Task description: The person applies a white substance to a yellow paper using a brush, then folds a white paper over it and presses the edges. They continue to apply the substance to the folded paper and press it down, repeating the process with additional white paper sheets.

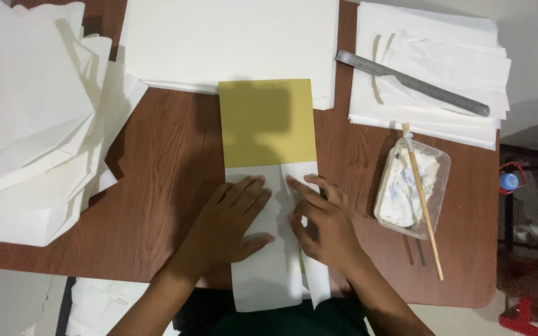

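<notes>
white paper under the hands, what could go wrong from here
1. The white paper overhangs the table edge, so it could slip or crease crooked against the yellow card.
2. The brush balances across the paste tray near the right hand; a nudge might tip it.

Paper, card, wood grain, steel and clear plastic on one tabletop.
The reddish-brown wood-grain tabletop [157, 162] looks smooth with a slight sheen; the mustard-yellow rectangular card [266, 121] and white folded paper sheet [263, 274] are matt; the grey metal ruler [412, 83] is brushed; the clear plastic tray [413, 186] is glossy.
</notes>
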